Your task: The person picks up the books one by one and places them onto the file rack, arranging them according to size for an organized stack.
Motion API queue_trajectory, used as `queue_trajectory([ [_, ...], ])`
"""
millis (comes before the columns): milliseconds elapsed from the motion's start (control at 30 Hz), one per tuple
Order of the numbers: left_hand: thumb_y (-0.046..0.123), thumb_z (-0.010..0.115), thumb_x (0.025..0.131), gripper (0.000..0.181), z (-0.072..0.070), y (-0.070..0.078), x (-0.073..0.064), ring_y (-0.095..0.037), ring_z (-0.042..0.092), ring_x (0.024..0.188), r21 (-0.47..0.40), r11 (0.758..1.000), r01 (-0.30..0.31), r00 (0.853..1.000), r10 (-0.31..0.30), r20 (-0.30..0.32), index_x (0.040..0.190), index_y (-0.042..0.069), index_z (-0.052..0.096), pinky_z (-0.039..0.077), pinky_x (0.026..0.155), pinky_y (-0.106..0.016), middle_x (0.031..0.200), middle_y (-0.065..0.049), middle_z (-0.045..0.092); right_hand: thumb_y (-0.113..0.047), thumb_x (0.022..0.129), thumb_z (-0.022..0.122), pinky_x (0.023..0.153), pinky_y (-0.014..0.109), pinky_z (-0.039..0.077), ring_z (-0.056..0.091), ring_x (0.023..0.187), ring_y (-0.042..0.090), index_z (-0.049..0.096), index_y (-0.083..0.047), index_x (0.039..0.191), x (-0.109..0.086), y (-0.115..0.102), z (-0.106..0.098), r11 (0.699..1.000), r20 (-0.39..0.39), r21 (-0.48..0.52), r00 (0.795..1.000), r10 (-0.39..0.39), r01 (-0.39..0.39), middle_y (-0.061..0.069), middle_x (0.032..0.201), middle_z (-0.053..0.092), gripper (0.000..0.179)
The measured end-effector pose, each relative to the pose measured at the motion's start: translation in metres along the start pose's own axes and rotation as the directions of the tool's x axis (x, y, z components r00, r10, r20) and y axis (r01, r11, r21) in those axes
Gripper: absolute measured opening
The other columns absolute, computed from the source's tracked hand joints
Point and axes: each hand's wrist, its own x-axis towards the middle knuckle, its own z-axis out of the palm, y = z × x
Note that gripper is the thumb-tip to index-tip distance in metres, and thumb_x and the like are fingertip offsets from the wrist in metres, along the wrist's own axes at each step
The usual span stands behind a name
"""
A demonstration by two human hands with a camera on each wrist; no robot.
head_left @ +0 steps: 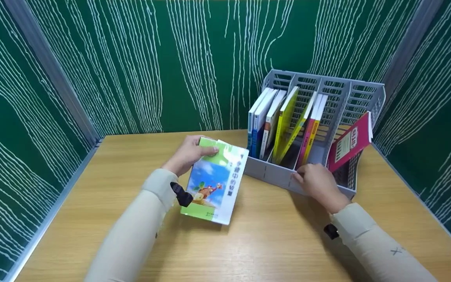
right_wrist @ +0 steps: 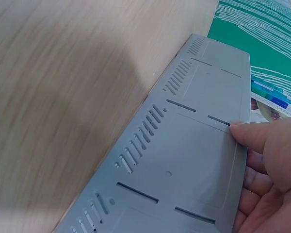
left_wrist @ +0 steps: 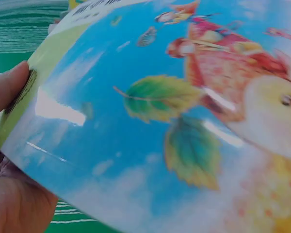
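Note:
My left hand [head_left: 187, 154] grips a thin book [head_left: 219, 176] by its upper left part, thumb on the cover and fingers behind. The cover is green and white with a blue picture; it is tilted above the table. In the left wrist view the glossy cover [left_wrist: 136, 131] shows leaves and a bird-like figure. My right hand [head_left: 320, 183] holds the front wall of a grey desk file rack [head_left: 266, 170]. In the right wrist view the thumb [right_wrist: 254, 136] lies outside that wall and the other fingers curl over its rim.
Several upright books [head_left: 262, 121] fill the rack's left slots, with yellow books [head_left: 285, 129] leaning in the middle. A red book [head_left: 351, 143] leans out of the rightmost slot. Green walls [head_left: 131, 78] with white lines surround the wooden table [head_left: 131, 156].

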Motion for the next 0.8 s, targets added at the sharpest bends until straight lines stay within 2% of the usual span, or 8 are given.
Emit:
queue_trajectory([
  [100,0.019,0.072,0.106,0.024,0.003,0.001,0.000,-0.022,0.078,0.098,-0.064,0.997,-0.031,0.998,0.028,-0.049,0.128,0.008,0.073,0.067,0.083,-0.031,0.118,-0.012,0.079,-0.022,0.104,0.073,0.058,0.038,0.052,0.058,0.061,0.019,0.081,0.001,0.090,0.000,-0.002,-0.002,0.999,0.027,0.019,0.999,0.033,-0.034,0.009,0.072,0.073,0.028],
  [233,0.019,0.072,0.106,0.026,0.007,0.004,0.000,-0.022,0.078,0.099,-0.150,0.986,-0.071,0.991,0.053,-0.126,0.130,0.007,0.072,0.067,0.084,-0.032,0.119,-0.013,0.078,-0.024,0.106,0.071,0.070,0.044,0.062,0.066,0.072,0.025,0.080,0.003,0.113,-0.001,-0.009,-0.009,0.992,0.057,0.073,0.993,0.102,-0.106,0.019,0.093,0.079,0.030],
  [367,0.019,0.072,0.107,0.030,0.013,0.007,-0.001,-0.023,0.077,0.100,-0.222,0.968,-0.114,0.977,0.069,-0.201,0.133,0.005,0.068,0.067,0.087,-0.033,0.121,-0.014,0.076,-0.028,0.108,0.069,0.097,0.059,0.063,0.075,0.104,0.042,0.069,0.003,0.139,-0.001,-0.022,-0.021,0.979,0.036,0.128,0.988,0.152,-0.155,0.028,0.127,0.075,0.044],
  [467,0.018,0.071,0.107,0.032,0.018,0.009,-0.003,-0.023,0.077,0.102,-0.279,0.949,-0.145,0.965,0.073,-0.252,0.135,0.004,0.065,0.067,0.088,-0.032,0.123,-0.015,0.075,-0.029,0.108,0.069,0.108,0.065,0.056,0.069,0.127,0.049,0.062,0.001,0.148,-0.003,-0.034,-0.030,0.973,-0.016,0.175,0.988,0.155,-0.149,0.029,0.143,0.068,0.051],
  [567,0.017,0.071,0.107,0.033,0.025,0.011,-0.004,-0.022,0.076,0.101,-0.330,0.927,-0.179,0.953,0.080,-0.292,0.136,0.003,0.064,0.067,0.087,-0.031,0.123,-0.015,0.074,-0.026,0.107,0.070,0.109,0.064,0.055,0.067,0.131,0.049,0.062,-0.001,0.149,-0.007,-0.047,-0.037,0.969,-0.125,0.228,0.985,0.123,-0.092,0.027,0.146,0.067,0.049],
  [633,0.016,0.070,0.107,0.033,0.031,0.012,-0.005,-0.021,0.076,0.099,-0.353,0.913,-0.206,0.943,0.088,-0.321,0.136,0.001,0.063,0.067,0.085,-0.030,0.121,-0.015,0.074,-0.021,0.105,0.073,0.109,0.063,0.056,0.068,0.130,0.048,0.065,-0.001,0.146,-0.010,-0.055,-0.041,0.968,-0.228,0.248,0.971,0.077,-0.019,0.026,0.144,0.069,0.046],
  [733,0.014,0.070,0.107,0.032,0.041,0.014,-0.007,-0.020,0.076,0.096,-0.383,0.891,-0.245,0.927,0.099,-0.362,0.135,0.000,0.064,0.067,0.082,-0.029,0.117,-0.015,0.074,-0.012,0.100,0.079,0.111,0.063,0.055,0.068,0.132,0.047,0.069,0.001,0.140,-0.013,-0.069,-0.044,0.963,-0.372,0.247,0.928,-0.006,0.106,0.025,0.141,0.071,0.043],
  [800,0.014,0.070,0.107,0.031,0.048,0.016,-0.008,-0.020,0.076,0.095,-0.411,0.873,-0.262,0.919,0.095,-0.384,0.134,0.000,0.064,0.067,0.082,-0.030,0.115,-0.015,0.075,-0.009,0.097,0.082,0.110,0.062,0.056,0.068,0.133,0.046,0.070,0.002,0.137,-0.016,-0.077,-0.046,0.957,-0.430,0.231,0.901,-0.059,0.173,0.024,0.140,0.072,0.043],
])
